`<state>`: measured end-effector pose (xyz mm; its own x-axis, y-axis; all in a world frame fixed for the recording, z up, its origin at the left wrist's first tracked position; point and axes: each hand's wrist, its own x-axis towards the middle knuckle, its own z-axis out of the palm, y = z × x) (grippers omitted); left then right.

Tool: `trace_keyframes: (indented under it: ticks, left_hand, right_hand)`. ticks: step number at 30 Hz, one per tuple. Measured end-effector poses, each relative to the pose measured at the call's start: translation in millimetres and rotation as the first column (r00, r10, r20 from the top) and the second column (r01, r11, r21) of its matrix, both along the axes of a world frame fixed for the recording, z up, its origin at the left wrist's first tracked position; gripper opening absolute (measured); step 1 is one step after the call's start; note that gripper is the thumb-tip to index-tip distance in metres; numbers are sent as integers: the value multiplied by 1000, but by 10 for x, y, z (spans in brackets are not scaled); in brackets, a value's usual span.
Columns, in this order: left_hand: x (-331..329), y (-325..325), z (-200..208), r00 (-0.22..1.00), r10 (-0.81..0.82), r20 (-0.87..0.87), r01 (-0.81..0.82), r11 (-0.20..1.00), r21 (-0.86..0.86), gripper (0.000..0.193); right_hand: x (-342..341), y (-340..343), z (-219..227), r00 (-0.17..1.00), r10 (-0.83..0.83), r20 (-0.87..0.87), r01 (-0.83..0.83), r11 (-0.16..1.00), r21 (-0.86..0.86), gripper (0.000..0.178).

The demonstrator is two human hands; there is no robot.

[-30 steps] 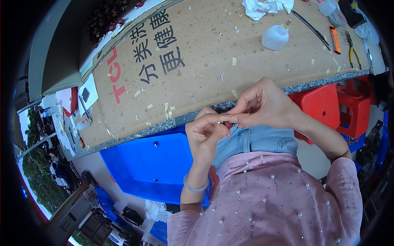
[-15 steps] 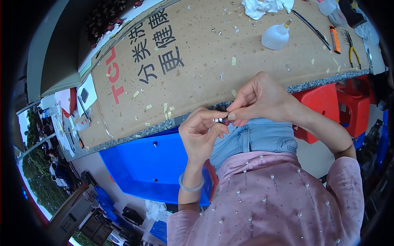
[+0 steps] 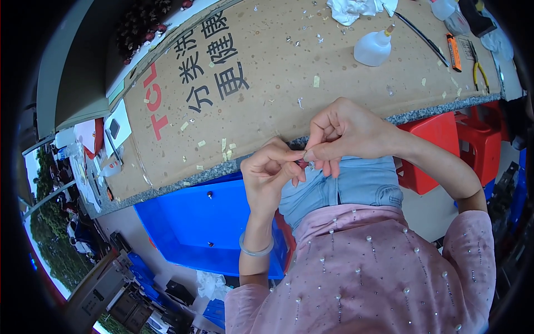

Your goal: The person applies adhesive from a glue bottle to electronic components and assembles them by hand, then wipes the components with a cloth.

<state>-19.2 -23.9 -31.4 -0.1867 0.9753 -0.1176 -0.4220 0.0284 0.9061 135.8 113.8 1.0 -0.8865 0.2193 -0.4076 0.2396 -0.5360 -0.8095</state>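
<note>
A small dark red and silver piece (image 3: 302,163) sits between my two hands, just off the table's near edge and above my lap. My left hand (image 3: 268,171) is closed, its thumb and fingers pinching one end of the piece. From the other side my right hand (image 3: 346,132) pinches at the same piece with thumb and forefinger, the fingertips of both hands nearly touching. Most of the piece is covered by fingers, so its exact kind does not show.
A blue bin (image 3: 183,222) stands below the table's edge, beside my left arm. On the cardboard-covered table (image 3: 261,111) are paper scraps, a white squeeze bottle (image 3: 373,48), a black pen (image 3: 421,38), an orange box (image 3: 454,53) and yellow-handled pliers (image 3: 479,75). Red stools (image 3: 431,147) stand at right.
Both hands have shifted slightly to the left. The piece has turned and its silver end shows less by the left fingers. The right hand's lower fingers have spread out a little.
</note>
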Motion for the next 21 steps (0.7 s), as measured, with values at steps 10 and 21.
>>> trace_keyframes:
  ticks: [10, 21]
  left_hand:
    - [1, -7, -52, 968, -54, 246, 69, 996, -54, 10]
    - [6, 14, 57, 980, -58, 188, 66, 997, -38, 10]
  right_hand:
    - [-14, -83, 3, 997, -12, 72, 16, 998, -61, 17]
    - [17, -151, 112, 997, -76, 9, 77, 996, -46, 15]
